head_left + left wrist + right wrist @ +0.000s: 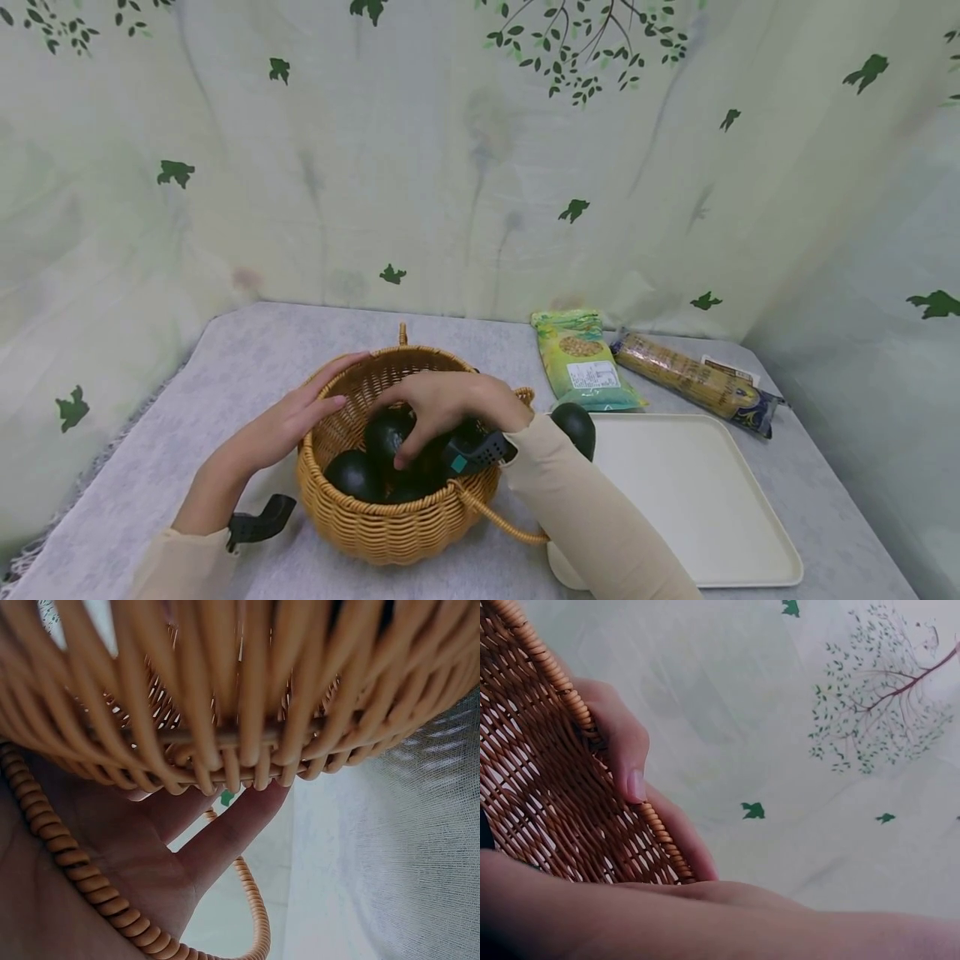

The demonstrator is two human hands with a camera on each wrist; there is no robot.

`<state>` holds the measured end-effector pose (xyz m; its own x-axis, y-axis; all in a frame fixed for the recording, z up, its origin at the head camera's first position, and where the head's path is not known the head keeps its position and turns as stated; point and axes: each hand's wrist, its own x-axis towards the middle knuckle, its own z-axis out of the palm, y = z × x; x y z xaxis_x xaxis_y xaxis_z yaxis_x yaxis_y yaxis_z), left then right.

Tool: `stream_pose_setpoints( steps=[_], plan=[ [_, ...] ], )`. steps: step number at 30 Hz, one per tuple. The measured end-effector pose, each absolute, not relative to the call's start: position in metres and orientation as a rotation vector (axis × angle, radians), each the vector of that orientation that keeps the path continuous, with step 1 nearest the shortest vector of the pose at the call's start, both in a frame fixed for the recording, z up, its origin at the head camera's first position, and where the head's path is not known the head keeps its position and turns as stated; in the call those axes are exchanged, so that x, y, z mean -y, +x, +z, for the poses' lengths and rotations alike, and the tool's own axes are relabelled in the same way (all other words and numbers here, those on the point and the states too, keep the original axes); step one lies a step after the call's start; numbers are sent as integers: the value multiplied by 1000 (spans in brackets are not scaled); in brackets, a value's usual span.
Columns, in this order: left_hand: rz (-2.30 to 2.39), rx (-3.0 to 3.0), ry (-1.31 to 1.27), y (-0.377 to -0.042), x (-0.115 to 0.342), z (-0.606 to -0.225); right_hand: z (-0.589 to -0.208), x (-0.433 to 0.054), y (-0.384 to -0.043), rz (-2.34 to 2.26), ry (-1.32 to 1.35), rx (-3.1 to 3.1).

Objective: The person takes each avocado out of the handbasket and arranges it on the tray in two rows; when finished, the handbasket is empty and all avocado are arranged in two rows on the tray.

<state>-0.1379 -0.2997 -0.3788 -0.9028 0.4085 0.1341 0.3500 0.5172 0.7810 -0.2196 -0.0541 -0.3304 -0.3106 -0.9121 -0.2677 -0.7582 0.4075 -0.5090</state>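
Note:
A round wicker basket (375,529) with dark avocados inside stands on the cloth-covered table. My left hand (288,423) holds its left rim, the thumb over the inner edge and the fingers along the outer wall. In the right wrist view that left thumb (634,776) is seen bent over the rim. My right hand (442,408) reaches down into the basket, its fingers and thumb curled round an avocado (386,435). Another avocado (354,477) lies beside it, at the near left inside. The right hand and wrist camera partly hide the contents.
A cream tray (697,500) lies to the right, partly behind my right sleeve, with one avocado (576,429) at its left edge. Behind it are a green-yellow bag (585,367) and a long pasta packet (682,377). The basket's handle (498,521) hangs down on the right.

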Motion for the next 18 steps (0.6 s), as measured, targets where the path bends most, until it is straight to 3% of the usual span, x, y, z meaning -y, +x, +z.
stream_pose_setpoints(
  steps=[18],
  plan=[
    [1353,-2676,655,-139,300,-379,-319,43,-216,-543,-1554,-2154]
  ],
)
